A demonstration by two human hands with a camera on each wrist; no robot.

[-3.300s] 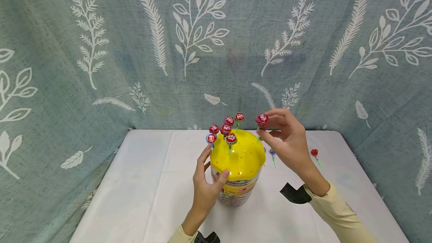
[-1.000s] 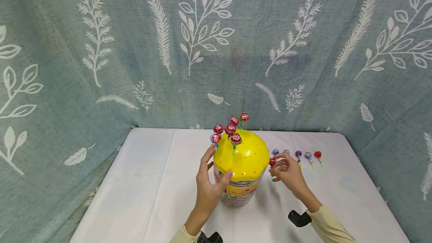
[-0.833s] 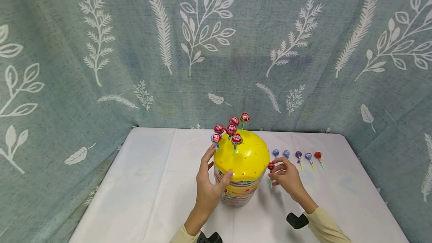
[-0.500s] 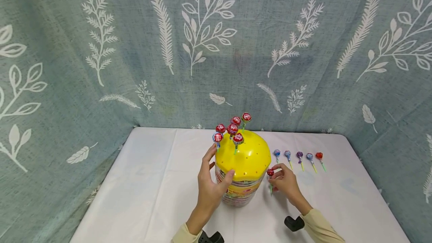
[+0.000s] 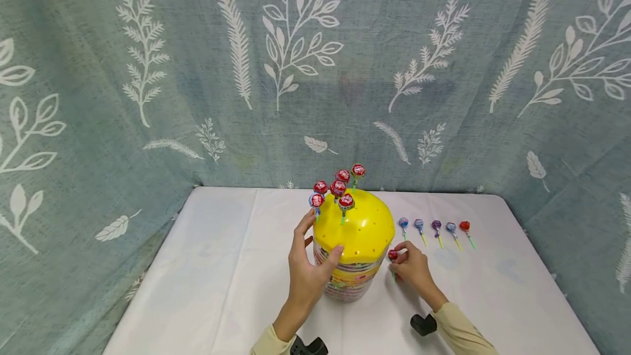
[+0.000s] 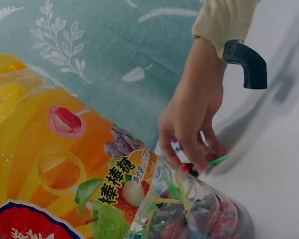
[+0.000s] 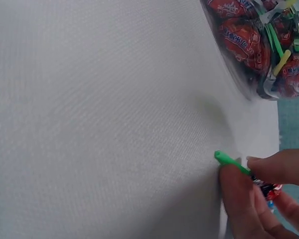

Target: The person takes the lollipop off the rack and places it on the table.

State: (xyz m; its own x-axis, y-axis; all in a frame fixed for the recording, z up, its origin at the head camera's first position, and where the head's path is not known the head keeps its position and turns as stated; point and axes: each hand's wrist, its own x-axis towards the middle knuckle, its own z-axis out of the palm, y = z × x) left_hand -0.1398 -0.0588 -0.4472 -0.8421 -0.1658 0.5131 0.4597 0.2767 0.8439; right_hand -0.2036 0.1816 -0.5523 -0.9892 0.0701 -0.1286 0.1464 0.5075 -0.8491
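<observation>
A clear lollipop jar [image 5: 352,284] with a yellow lid [image 5: 367,229] stands on the table. Several red-wrapped lollipops [image 5: 346,202] stand upright in the lid's left and back part. My left hand [image 5: 307,281] holds the jar, thumb at the lid's front edge and fingers along the left side. Right of the jar, near the tabletop, my right hand [image 5: 414,270] pinches a red lollipop [image 5: 393,255]. In the right wrist view, thumb and finger grip its green stick [image 7: 231,162], and fingers partly hide its head. More wrapped lollipops [image 7: 241,40] show through the jar wall.
On the white tablecloth [image 5: 197,289], a row of several loose lollipops lies behind my right hand, including a purple one [image 5: 436,225] and a red one [image 5: 465,226]. A patterned grey-green curtain [image 5: 246,125] hangs behind the table.
My right hand has brought the red lollipop from above the lid's right edge down beside the jar, close to the table. My left hand keeps its hold on the jar.
</observation>
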